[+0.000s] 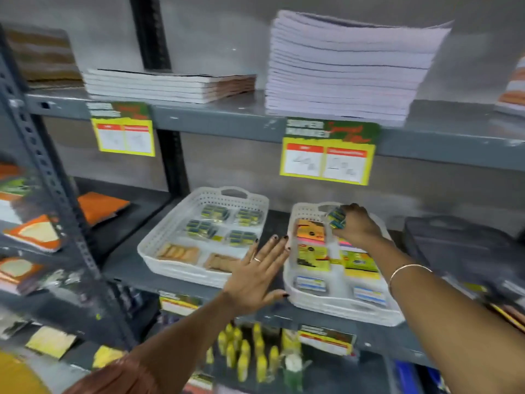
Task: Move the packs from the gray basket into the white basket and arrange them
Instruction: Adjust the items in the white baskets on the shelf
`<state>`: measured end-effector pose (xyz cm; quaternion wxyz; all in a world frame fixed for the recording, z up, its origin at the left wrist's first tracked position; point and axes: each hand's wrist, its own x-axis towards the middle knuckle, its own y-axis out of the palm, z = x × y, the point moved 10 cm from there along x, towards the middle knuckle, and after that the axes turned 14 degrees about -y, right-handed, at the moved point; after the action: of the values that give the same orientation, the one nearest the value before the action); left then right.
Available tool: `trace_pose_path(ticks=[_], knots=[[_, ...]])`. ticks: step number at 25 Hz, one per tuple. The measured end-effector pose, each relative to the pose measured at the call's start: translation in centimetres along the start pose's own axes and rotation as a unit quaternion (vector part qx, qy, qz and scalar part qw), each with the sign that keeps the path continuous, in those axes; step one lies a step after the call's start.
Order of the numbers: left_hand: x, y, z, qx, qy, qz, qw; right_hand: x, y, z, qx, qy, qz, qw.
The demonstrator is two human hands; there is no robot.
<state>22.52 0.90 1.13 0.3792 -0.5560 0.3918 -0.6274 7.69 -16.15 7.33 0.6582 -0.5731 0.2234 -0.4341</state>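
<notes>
Two perforated plastic baskets stand side by side on the middle shelf. The white basket [159, 240] on the left holds several blue-and-yellow packs [215, 213] laid in rows, with tan packs [177, 252] along its front. The paler gray basket [341, 307] on the right holds sticky-note pads and small boxes. My right hand [359, 227] is over the far end of the right basket, shut on a blue-and-yellow pack [337, 218]. My left hand [260, 275] is spread flat and open between the two baskets, touching the right basket's left wall.
The gray metal shelf [136, 268] carries a dark case [454, 245] at the right and orange notebooks [99, 206] at the left. Stacks of notebooks [346, 69] lie on the shelf above, with yellow price tags [326, 157] hanging down. Yellow bottles [244, 354] stand on the shelf below.
</notes>
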Motion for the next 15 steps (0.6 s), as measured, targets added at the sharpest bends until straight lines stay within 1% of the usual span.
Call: trace_pose_path(ticks=[2,4,6,8,10,11,13,15], knots=[[-1.6,-1.0,4.9,0.031,-0.011,-0.021,0.999,1.8,1.8,5.5,0.018,-0.02,-0.003,1.0],[-2.7,-2.3,11.5,0.031,-0.061,-0.036,0.997,3.6,3.7,10.5,0.035,-0.039,0.001,0.999],[-4.1,-2.9,18.3,0.013,-0.109,-0.03,0.994,5.2,5.5,14.6,0.046,-0.06,0.011,0.997],[-6.0,-2.7,24.3,-0.016,-0.165,-0.014,0.986,6.4,7.6,17.5,0.042,-0.072,0.038,0.996],[-8.1,-1.5,28.8,-0.044,-0.215,0.021,0.975,7.6,9.7,19.5,0.032,-0.079,0.067,0.994],[-9.1,-0.5,30.2,-0.045,-0.223,0.041,0.973,8.2,10.8,20.1,0.028,-0.081,0.081,0.993],[-10.7,2.0,31.8,-0.048,-0.216,0.092,0.971,9.4,12.7,20.9,0.019,-0.08,0.108,0.991],[-12.0,4.8,32.4,-0.053,-0.212,0.165,0.962,10.0,14.1,21.0,0.005,-0.074,0.136,0.988]])
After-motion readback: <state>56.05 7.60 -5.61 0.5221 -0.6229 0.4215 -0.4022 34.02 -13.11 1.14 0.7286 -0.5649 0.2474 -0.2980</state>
